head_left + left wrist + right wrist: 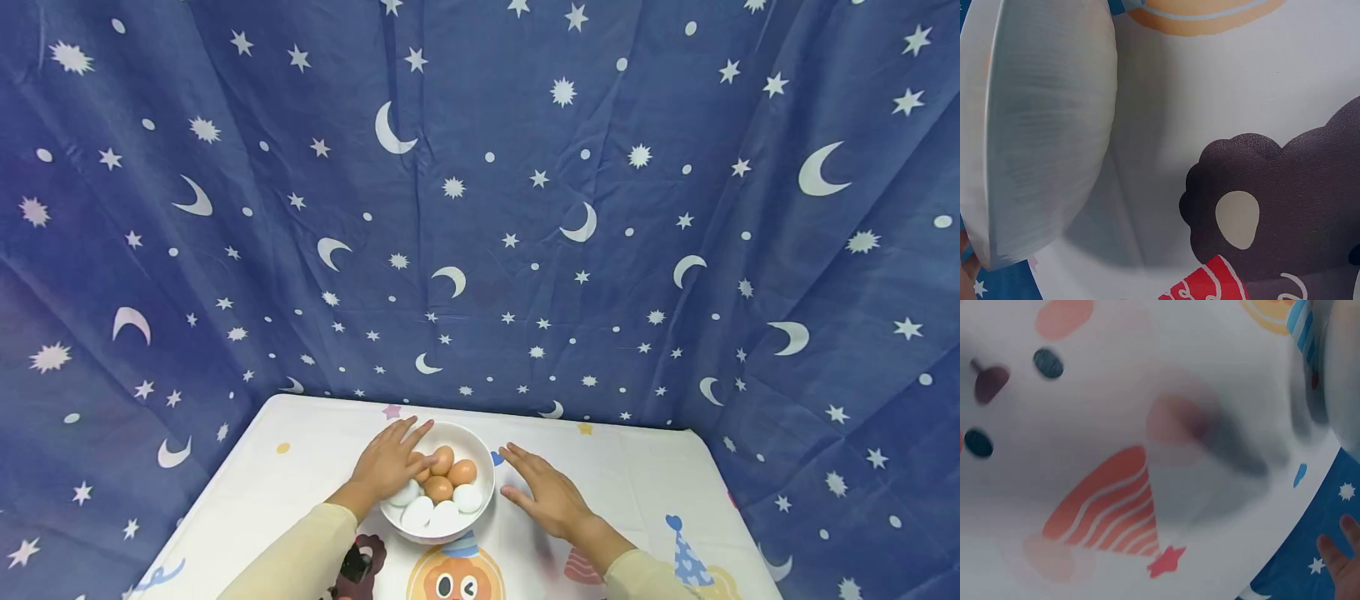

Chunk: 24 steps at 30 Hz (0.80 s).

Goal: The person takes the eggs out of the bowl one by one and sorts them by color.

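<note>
A white bowl [487,492] stands on the table with brown eggs [438,489] toward its back and white eggs [417,513] toward its front, several of each. My left hand [386,463] is spread over the bowl's left side, fingers fairly straight, the thumb reaching above the brown eggs and partly covering one. In the left wrist view, fingertips [967,265] show beside the rim of the bowl [1054,125]. To the right of the bowl, apart from it, my right hand [551,496] is held with straight fingers and thumb spread, nothing in it. Its fingers [1335,556] show at the right wrist view's lower right.
The white tablecloth [315,467] carries printed cartoon faces, party hats and stars. A small black and red object [354,564] lies partly hidden beside the left forearm. A blue curtain [495,250] with moons and stars hangs behind and on both sides.
</note>
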Each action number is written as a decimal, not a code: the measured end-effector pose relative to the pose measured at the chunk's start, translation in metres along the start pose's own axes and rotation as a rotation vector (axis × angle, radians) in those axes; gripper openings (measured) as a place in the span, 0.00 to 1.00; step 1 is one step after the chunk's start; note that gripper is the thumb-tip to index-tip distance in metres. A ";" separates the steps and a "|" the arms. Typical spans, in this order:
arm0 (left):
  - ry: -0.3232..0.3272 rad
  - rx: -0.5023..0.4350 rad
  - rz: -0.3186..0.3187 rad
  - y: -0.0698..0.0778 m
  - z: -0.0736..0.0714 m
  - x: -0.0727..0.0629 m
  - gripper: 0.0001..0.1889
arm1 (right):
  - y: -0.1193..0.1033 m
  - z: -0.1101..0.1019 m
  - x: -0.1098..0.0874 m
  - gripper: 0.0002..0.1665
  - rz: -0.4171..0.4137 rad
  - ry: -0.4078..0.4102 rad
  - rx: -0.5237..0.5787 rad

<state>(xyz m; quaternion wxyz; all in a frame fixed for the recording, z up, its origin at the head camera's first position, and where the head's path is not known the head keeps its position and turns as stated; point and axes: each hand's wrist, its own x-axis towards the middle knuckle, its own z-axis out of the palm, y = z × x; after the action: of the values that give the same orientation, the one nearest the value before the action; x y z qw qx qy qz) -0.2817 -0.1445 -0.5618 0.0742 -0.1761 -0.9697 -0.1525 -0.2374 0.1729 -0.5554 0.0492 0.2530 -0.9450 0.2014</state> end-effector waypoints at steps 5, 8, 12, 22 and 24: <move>-0.022 -0.019 -0.063 -0.003 0.001 0.000 0.37 | -0.010 0.008 0.004 0.35 0.020 -0.022 0.067; -0.024 -0.050 -0.111 -0.004 0.001 0.000 0.38 | -0.016 0.011 0.007 0.36 0.036 -0.045 0.097; 0.001 -0.134 -0.173 -0.006 0.001 0.000 0.38 | -0.022 0.013 0.011 0.38 0.036 -0.052 0.108; 0.065 -0.291 -0.282 -0.020 0.003 -0.002 0.31 | -0.029 0.018 0.015 0.38 0.061 -0.070 0.134; 0.061 -0.312 -0.302 -0.023 0.003 -0.002 0.29 | -0.029 0.019 0.015 0.38 0.071 -0.077 0.135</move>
<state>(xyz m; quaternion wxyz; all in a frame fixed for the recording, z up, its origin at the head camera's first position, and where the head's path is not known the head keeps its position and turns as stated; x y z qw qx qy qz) -0.2882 -0.1648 -0.5710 0.0517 -0.0336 -0.9470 -0.3153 -0.2355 0.1349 -0.5595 -0.0117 0.2297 -0.9388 0.2563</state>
